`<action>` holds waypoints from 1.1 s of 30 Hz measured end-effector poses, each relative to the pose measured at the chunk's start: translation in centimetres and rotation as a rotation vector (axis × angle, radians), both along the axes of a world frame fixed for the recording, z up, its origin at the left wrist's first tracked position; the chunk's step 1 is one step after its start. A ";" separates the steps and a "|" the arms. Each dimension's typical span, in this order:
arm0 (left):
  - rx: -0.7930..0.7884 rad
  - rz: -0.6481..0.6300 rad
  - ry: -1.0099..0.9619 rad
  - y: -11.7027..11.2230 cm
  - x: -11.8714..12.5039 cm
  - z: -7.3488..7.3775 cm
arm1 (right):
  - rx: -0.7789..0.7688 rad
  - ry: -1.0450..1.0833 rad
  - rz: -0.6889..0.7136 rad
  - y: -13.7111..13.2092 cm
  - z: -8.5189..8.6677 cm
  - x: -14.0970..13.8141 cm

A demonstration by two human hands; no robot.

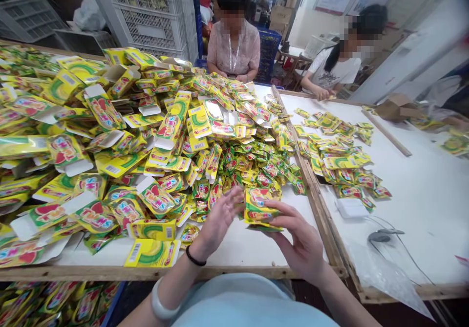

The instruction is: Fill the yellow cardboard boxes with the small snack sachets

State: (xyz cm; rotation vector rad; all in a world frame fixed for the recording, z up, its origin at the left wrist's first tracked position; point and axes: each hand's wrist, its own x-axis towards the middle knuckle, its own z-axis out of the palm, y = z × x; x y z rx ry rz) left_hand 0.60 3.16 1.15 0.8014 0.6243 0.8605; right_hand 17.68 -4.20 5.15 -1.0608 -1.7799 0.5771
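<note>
While much of the near scene is taken up by a white table (pixel 421 205), its left part is covered by a heap of yellow boxes (pixel 134 158), too many to be counted. Multi-coloured letters are printed on them beside red fruit pictures; the full word cannot be read with certainty, and barcodes are shown on several sides. One stack of pale plastic crates (pixel 152 19) is seen at the far left. Two co-workers are seated on the far side: one person (pixel 234 48) in pink, and one (pixel 339 65) in white at the right. The surface is divided by one long wooden strip (pixel 309 183), beyond which a smaller yellow group of packs (pixel 340 163) is spread. Uncounted small sachets (pixel 262 168) are gathered at the heap's right edge.

One yellow box (pixel 259 205) is held above the near edge by the right hand (pixel 298 236), its fingers and thumb clamped on the box. The left hand (pixel 222 219) is held open just left of it, fingers slightly apart and blurred; whether the box is touched by them cannot be told. One black band (pixel 195 256) is worn on the left wrist.
</note>
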 end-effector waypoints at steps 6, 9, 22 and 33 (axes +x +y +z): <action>-0.361 -0.347 -0.409 -0.2 0.7 1.2 | -0.189 -0.109 0.238 -1.6 -0.6 -0.3; -0.224 -0.265 -0.218 0.4 0.6 0.6 | -0.270 0.168 0.032 -1.4 0.0 0.5; 0.242 -0.584 0.220 -0.7 0.5 1.9 | -0.132 0.001 -0.013 3.3 2.0 1.9; 0.241 -0.824 0.190 -0.7 0.0 -1.7 | -0.583 -0.269 0.256 1.5 2.9 3.3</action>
